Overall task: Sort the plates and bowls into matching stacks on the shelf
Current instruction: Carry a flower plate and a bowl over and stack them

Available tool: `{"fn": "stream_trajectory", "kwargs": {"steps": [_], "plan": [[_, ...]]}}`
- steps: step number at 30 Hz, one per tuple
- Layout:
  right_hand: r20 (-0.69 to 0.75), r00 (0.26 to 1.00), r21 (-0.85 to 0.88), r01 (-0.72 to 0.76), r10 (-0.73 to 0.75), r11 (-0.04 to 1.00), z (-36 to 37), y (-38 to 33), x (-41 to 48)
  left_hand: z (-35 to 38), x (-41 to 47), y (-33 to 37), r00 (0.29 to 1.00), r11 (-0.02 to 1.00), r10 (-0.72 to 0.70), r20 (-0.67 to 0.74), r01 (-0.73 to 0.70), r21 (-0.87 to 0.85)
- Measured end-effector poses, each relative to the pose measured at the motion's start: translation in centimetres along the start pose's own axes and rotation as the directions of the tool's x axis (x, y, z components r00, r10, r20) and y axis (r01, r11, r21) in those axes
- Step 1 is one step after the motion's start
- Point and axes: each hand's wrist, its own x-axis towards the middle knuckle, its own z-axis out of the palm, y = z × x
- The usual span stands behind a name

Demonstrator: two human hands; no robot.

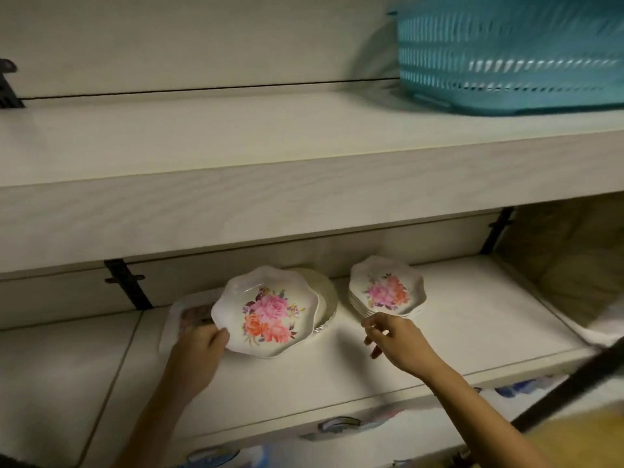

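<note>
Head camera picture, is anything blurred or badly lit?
Head view: dim light throughout; the teal basket on the upper shelf is smeared by motion blur; the flowered plate gripped by the left hand is fairly sharp; the wide lens bows the shelf edges.

Teal slotted basket [506, 52] top right; black bracket [128, 285], perhaps metal.

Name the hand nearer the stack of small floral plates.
Right. The right hand hovers just before the stack of small floral plates; the left hand, farther left, holds the large floral plate.
</note>
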Motion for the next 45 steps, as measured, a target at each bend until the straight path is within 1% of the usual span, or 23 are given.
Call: {"fn": "stream_trajectory", "kwargs": {"steps": [2, 4, 7, 9, 11, 16, 22, 26, 30, 34, 36, 38, 40, 42, 45], "plan": [[-0.015, 1.000, -0.048, -0.010, 0.009, 0.999, -1.6, 1.3, -0.9, 1.3, 0.5, 2.1, 0.999, 0.998, 0.052, 0.002, -0.052, 0.036], [-0.029, 0.999, -0.085, -0.029, 0.026, 0.996, -3.1, 2.9, -1.5, 2.7, 1.0, 4.3, 0.997, 0.995, 0.069, 0.042, -0.072, 0.076], [-0.037, 0.998, -0.108, -0.061, 0.057, 0.992, -5.5, 5.3, -1.8, 5.6, 2.3, 7.1, 0.989, 0.998, 0.054, 0.141, -0.058, 0.028], [-0.026, 0.997, -0.128, -0.071, 0.068, 0.989, -7.2, 6.9, -1.7, 7.6, 3.2, 8.9, 0.981, 0.998, 0.063, 0.183, -0.061, -0.014], [-0.013, 0.998, -0.148, -0.064, 0.063, 0.987, -8.8, 8.6, -1.4, 9.4, 4.2, 10.6, 0.976, 0.997, 0.074, 0.205, -0.077, 0.004], [0.014, 0.999, -0.173, -0.048, 0.051, 0.984, -11.7, 11.9, -0.6, 13.4, 6.3, 13.4, 0.969, 0.993, 0.106, 0.224, -0.114, 0.020], [0.051, 0.998, -0.179, -0.014, 0.024, 0.984, -13.5, 14.2, 1.0, 15.7, 8.1, 15.4, 0.975, 0.994, 0.040, 0.220, -0.062, 0.094], [0.064, 0.998, -0.186, 0.013, -0.001, 0.982, -14.1, 14.5, 2.4, 16.3, 8.6, 16.1, 0.982, 0.987, 0.071, 0.176, -0.094, 0.127], [0.098, 0.994, -0.209, 0.068, -0.049, 0.976, -13.8, 14.0, 3.6, 16.1, 7.6, 16.0, 0.997, 0.982, 0.065, 0.051, -0.073, 0.177], [0.138, 0.985, -0.217, 0.127, -0.098, 0.968, -12.7, 12.6, 4.4, 14.6, 5.5, 14.9, 0.998, 0.964, 0.066, 0.010, -0.066, 0.258], [0.166, 0.977, -0.227, 0.173, -0.137, 0.958, -12.0, 11.5, 4.5, 13.6, 3.8, 14.4, 0.993, 0.943, 0.118, -0.024, -0.105, 0.315], [0.202, 0.962, -0.260, 0.232, -0.182, 0.937, -11.2, 10.1, 4.6, 12.5, 2.3, 13.6, 0.987, 0.940, 0.148, -0.058, -0.122, 0.320], [0.243, 0.941, -0.284, 0.301, -0.235, 0.910, -10.2, 8.4, 4.6, 11.1, 0.9, 12.6, 0.989, 0.943, 0.132, -0.069, -0.104, 0.315], [0.274, 0.916, -0.281, 0.369, -0.294, 0.886, -9.2, 6.6, 4.3, 9.6, -0.5, 11.5, 0.986, 0.933, 0.128, -0.104, -0.084, 0.350], [0.297, 0.877, -0.284, 0.458, -0.377, 0.842, -7.5, 3.9, 3.8, 7.2, -2.8, 9.6, 0.983, 0.925, 0.091, -0.162, -0.023, 0.380]]}}
